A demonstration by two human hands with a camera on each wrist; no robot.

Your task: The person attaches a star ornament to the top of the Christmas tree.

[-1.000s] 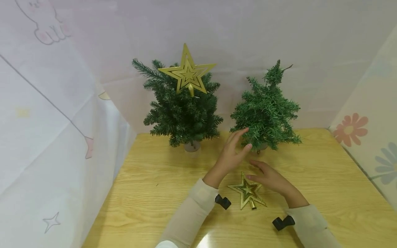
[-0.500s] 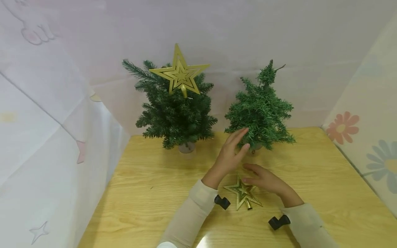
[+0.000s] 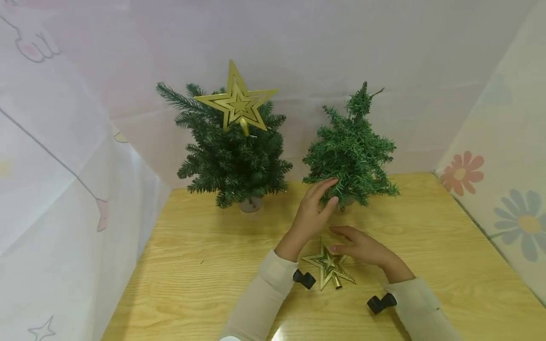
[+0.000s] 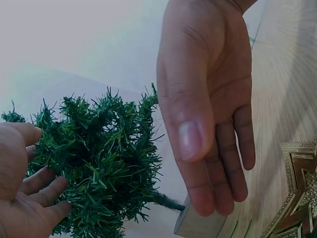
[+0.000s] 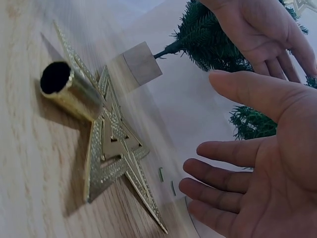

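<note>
Hovering nr small tree (image 3: 351, 147): both hands, forearms extended fwd, beige sleeves (image 3: 264, 291). L hand (image 3: 311, 210) at small tree's near-left side, fingers straight, thumb well apart, wide gap, nothing held; overlaps lowest branches in head view, hiding part of them. Contact w/ needles: can't tell. R hand (image 3: 364, 248) in front of small tree, palm turned inward, fingers extended & slightly spread, thumb apart, empty.

Gold star (image 3: 328, 264) lies on wood table (image 3: 183, 265), in front of small tree & a bit L, tube end twd person. R thumb partly covers its R side from above; R wrist view shows gap, no touch.

Dark tree (image 3: 232, 163) L of small tree, well apart, pale base. 2nd star (image 3: 239, 105) at its top, tilted. Small green bits (image 5: 161, 174) betw. gold star & small tree. Blk cam (image 3: 304, 279) on L wrist, another on R. Flower-print cloth (image 3: 512, 156) R of small tree.
</note>
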